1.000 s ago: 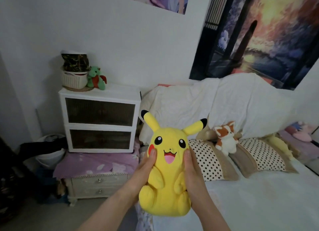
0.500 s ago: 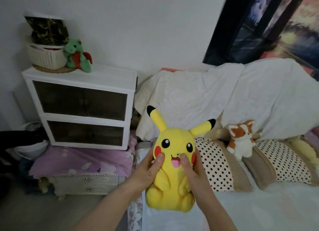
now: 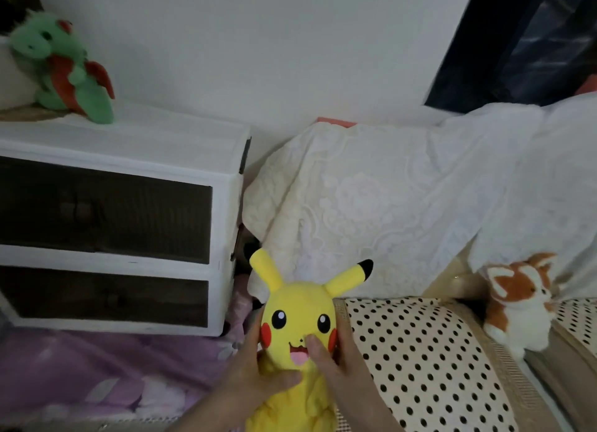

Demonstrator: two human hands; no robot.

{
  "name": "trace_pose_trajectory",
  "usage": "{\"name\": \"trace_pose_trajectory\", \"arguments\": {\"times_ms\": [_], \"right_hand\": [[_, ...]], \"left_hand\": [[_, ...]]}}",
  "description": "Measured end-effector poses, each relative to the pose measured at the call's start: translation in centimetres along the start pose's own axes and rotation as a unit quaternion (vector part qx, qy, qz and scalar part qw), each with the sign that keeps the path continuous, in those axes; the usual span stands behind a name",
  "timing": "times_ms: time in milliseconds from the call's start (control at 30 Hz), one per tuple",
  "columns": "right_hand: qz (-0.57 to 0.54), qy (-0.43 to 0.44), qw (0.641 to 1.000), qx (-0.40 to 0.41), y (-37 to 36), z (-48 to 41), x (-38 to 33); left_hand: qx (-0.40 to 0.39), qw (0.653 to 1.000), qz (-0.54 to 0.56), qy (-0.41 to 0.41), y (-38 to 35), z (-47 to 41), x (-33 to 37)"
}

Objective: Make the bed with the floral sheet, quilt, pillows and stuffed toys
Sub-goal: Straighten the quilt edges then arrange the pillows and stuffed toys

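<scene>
A yellow stuffed toy [image 3: 298, 305] with black-tipped ears stands upright at the left end of the bed's head, against the polka-dot pillow [image 3: 420, 351]. My left hand [image 3: 258, 373] grips its left side and chest. On the toy's right side, my right hand [image 3: 339, 364] holds on with the thumb across its mouth. An orange-and-white stuffed fox [image 3: 517, 305] sits to the right, between that pillow and a second polka-dot pillow [image 3: 578, 318]. A white quilted cover [image 3: 403, 205] drapes over the headboard behind them.
A white two-drawer cabinet [image 3: 129, 147] stands left of the bed, on a surface covered with purple floral cloth [image 3: 97, 373]. A green stuffed dragon [image 3: 61, 70] sits on the cabinet top. A dark wall hanging [image 3: 523, 37] is at the upper right.
The view has moved closer and lower toward the head of the bed. Both hands carried the yellow toy forward and set it beside the left polka-dot pillow.
</scene>
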State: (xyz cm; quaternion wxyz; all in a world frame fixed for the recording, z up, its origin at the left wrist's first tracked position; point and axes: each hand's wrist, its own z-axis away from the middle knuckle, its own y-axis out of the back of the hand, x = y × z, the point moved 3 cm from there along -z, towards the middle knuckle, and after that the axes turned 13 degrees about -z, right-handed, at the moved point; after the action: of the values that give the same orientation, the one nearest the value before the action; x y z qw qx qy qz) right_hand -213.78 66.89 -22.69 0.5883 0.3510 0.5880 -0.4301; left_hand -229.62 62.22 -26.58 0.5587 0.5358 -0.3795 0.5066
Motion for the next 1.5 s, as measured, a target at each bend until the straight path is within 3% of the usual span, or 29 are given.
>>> {"name": "trace_pose_trajectory", "arguments": {"times_ms": [233, 433, 900, 1134, 1400, 1501], "right_hand": [[0.008, -0.017, 1.0, -0.009, 1.7, -8.6, 8.0], [0.015, -0.012, 1.0, -0.021, 2.8, -14.6, 12.1], [0.071, -0.035, 0.997, 0.007, 4.3, -21.6, 24.8], [0.133, 0.041, 0.986, 0.095, 3.2, -20.4, 23.6], [0.053, -0.006, 0.996, 0.068, 2.7, -19.9, 22.7], [0.073, -0.003, 0.997, 0.034, 2.9, -20.2, 23.5]], "left_hand": [[0.032, 0.999, 0.001, 0.006, -0.6, -9.3, -9.1], [0.086, 0.995, -0.051, -0.02, -1.1, -15.1, -12.4], [0.04, 0.989, -0.144, 0.004, -2.0, -23.2, -21.0], [0.081, 0.983, -0.163, -0.011, -0.7, -23.2, -19.9], [0.094, 0.975, -0.2, -0.026, -1.5, -22.1, -20.6], [0.072, 0.978, -0.194, -0.03, -1.6, -22.5, -20.3]]}}
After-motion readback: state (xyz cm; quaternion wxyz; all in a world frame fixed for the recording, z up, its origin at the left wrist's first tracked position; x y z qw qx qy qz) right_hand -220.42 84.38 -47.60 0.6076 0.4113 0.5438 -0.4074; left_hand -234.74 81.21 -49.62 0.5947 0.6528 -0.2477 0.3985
